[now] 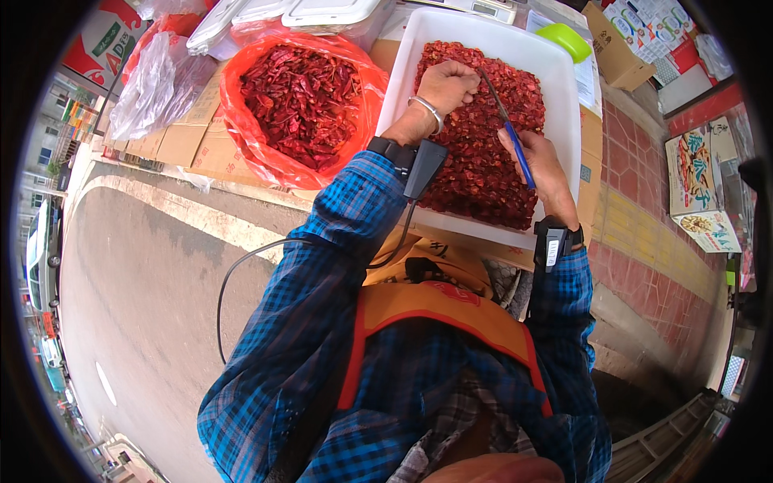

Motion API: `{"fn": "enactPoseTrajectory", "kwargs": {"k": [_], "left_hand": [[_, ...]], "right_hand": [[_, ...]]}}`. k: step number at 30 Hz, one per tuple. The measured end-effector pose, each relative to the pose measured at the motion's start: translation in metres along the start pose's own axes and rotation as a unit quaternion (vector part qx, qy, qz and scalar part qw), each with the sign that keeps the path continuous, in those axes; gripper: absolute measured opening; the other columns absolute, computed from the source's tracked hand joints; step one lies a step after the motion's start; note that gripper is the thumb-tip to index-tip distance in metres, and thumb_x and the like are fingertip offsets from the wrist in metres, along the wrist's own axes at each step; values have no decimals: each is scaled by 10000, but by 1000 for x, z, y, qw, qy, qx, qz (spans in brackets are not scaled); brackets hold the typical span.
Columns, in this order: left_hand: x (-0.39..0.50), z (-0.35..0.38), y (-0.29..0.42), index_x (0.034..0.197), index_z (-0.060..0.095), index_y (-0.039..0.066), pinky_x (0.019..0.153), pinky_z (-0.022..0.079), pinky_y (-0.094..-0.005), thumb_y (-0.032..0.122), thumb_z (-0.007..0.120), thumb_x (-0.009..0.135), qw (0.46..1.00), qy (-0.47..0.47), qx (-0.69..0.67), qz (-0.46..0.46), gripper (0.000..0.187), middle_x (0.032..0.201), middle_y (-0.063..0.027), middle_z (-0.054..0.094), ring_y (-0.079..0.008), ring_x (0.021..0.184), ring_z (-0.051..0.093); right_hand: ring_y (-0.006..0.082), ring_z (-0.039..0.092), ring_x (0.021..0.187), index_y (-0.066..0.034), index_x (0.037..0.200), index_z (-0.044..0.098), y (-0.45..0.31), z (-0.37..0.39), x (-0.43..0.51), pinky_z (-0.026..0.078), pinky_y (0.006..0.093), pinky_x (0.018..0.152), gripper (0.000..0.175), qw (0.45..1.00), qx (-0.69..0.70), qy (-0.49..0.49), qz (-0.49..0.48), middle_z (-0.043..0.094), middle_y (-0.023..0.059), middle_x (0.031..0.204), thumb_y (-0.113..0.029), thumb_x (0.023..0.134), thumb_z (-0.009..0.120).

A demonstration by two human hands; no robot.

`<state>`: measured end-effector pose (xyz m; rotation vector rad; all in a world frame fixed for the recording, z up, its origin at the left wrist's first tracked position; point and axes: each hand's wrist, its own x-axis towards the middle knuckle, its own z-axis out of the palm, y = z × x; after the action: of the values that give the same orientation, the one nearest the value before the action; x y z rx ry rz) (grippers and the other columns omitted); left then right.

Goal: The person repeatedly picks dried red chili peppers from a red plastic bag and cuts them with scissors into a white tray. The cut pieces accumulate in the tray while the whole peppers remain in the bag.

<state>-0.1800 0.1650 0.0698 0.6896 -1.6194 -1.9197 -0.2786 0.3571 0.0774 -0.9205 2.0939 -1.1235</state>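
My right hand (542, 158) holds scissors by their blue handle (519, 154). The slim dark blade (494, 93) points up and away, its tip close to the fingers of my left hand (450, 87). Those fingers are curled together above the tub, and whatever may be inside them is hidden. Below both hands, cut red dried chili pieces (477, 172) cover the bottom of a white plastic tub (567, 108). Left of the tub, a red plastic bag (232, 121) stands with its mouth spread wide. Whole dried red chilies (299, 99) fill it.
Flattened cardboard (199, 136) lies under the bag and tub. Lidded plastic containers (329, 12), a clear plastic bag (160, 84), a digital scale (483, 8) and a green plastic bowl (564, 42) surround them. A black cable (220, 302) hangs from my left wrist device (426, 169). Printed cartons (694, 175) stand right.
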Motion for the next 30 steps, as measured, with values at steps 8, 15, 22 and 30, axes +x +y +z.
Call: {"fn": "enactPoseTrajectory", "kwargs": {"k": [8, 15, 22, 30], "left_hand": [[-19, -26, 32, 961, 687, 53, 589, 507, -226, 91, 667, 916, 991, 55, -61, 105, 62, 812, -42, 700, -96, 646, 632], [-18, -154, -10, 968, 729, 43, 714, 553, -345, 199, 701, 844, 924, 204, 294, 131, 201, 864, -130, 739, -243, 769, 709], [-27, -208, -63, 1161, 704, 141, 963, 501, -439, 155, 551, 819, 792, 129, 597, 14, 376, 1231, -226, 630, -388, 1125, 617], [-13, -199, -62, 1095, 719, 176, 866, 537, -467, 215, 570, 849, 732, 99, 674, -21, 290, 1078, -174, 705, -372, 1022, 670]], "right_hand": [[100, 435, 632, 5, 835, 674, 12, -5, 10, 372, 304, 577, 507, 989, -140, 42, -10, 504, -21, 655, -497, 879, 725], [91, 452, 633, -1, 846, 680, 15, -7, 13, 380, 291, 577, 491, 990, -132, 37, -25, 531, -17, 661, -487, 873, 736], [74, 455, 641, -13, 914, 683, 0, -8, 6, 381, 256, 583, 447, 990, -124, 56, -48, 537, -32, 685, -454, 879, 743], [137, 577, 630, -6, 885, 689, -35, -28, -14, 454, 303, 603, 560, 978, -161, 91, -98, 645, 67, 687, -559, 823, 749]]}}
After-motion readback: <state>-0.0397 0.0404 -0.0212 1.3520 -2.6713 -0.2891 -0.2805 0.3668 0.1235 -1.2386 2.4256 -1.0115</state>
